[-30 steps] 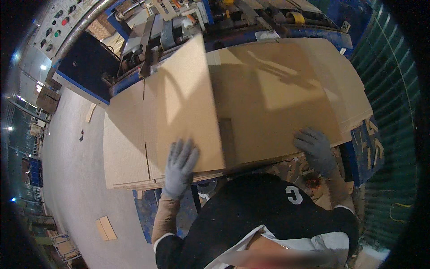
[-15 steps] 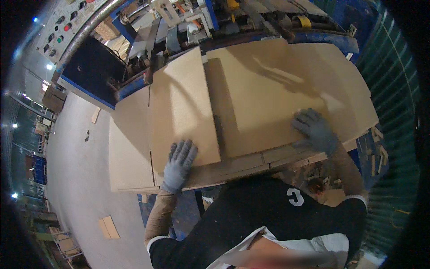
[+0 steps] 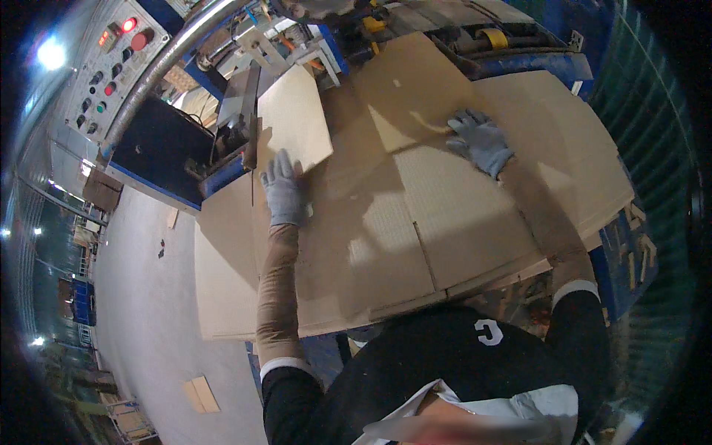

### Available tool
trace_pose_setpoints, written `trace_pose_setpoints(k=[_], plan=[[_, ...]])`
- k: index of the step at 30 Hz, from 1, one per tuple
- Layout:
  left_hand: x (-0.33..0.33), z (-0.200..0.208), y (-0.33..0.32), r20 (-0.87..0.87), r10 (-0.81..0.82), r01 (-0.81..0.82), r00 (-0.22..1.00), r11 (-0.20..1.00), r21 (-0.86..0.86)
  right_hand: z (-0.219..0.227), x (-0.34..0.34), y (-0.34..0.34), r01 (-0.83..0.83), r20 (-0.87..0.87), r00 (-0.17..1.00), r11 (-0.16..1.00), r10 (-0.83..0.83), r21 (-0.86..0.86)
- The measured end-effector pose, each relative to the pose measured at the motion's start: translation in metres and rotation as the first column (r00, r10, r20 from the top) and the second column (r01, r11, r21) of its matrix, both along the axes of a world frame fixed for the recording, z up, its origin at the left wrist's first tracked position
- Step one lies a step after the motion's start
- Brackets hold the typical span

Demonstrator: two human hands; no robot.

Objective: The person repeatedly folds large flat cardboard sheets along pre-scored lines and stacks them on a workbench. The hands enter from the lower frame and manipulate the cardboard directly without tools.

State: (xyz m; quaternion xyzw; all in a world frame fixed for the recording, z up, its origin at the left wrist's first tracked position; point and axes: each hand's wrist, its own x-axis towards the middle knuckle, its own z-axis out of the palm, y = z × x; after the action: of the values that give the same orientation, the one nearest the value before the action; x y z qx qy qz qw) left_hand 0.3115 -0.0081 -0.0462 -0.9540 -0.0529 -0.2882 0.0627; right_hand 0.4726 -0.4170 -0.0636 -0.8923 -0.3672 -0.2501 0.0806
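My left hand (image 3: 282, 190), in a grey glove, lies flat with its fingers out at the near edge of a pale cardboard panel (image 3: 295, 122). That panel reaches under the machine's parts. My gloved right hand (image 3: 480, 142) rests with spread fingers by the near right corner of a browner cardboard panel (image 3: 411, 96), whose far end also meets the machine. Whether the two panels join is hidden. Beneath both spreads a stack of flat, creased cardboard sheets (image 3: 363, 259), which my forearms cross.
A blue machine (image 3: 512, 63) with rollers and metal guides spans the far side. Its control panel (image 3: 111, 70) with buttons and a steel pipe (image 3: 170, 63) stand at the far left. Scraps (image 3: 638, 252) lie at the right by a green corrugated wall (image 3: 653, 163). Grey floor (image 3: 156, 311) extends left.
Both cardboard panels have slid away from me into the machine, and both hands have moved forward with them. More of the stack's top now shows. A red light now shows on the control panel.
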Motion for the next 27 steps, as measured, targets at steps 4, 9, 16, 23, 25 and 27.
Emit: trace_pose_setpoints(k=[4, 9, 16, 23, 25, 27], plan=[[-0.066, 0.006, -0.006, 0.182, 0.104, -0.051, 0.978, 0.960, -0.277, 0.004, -0.045, -0.069, 0.145, -0.393, 0.918, 0.963, -0.045, 0.228], [-0.229, -0.014, 0.005, 0.077, 0.874, -0.702, 0.481, 0.436, -0.563, -0.030, -0.127, -0.235, 0.793, -0.037, 0.605, 0.598, -0.796, 0.116], [-0.283, -0.052, 0.042, -0.083, 0.930, -0.622, 0.358, 0.171, -0.764, -0.078, -0.120, -0.298, 0.839, -0.137, 0.543, 0.541, -0.829, 0.050], [-0.310, -0.074, 0.072, 0.305, 0.899, -0.340, 0.314, 0.407, -0.848, -0.065, -0.116, -0.285, 0.618, -0.556, 0.753, 0.087, -0.353, 0.781], [-0.340, -0.074, 0.081, 0.296, 0.858, -0.532, 0.421, 0.497, -0.685, -0.065, -0.115, -0.286, 0.639, -0.233, 0.647, 0.351, -0.726, 0.684], [-0.351, -0.070, 0.097, 0.335, 0.922, 0.399, 0.194, 0.238, -0.886, -0.057, -0.104, -0.285, 0.487, -0.198, 0.714, 0.273, -0.671, 0.830]])
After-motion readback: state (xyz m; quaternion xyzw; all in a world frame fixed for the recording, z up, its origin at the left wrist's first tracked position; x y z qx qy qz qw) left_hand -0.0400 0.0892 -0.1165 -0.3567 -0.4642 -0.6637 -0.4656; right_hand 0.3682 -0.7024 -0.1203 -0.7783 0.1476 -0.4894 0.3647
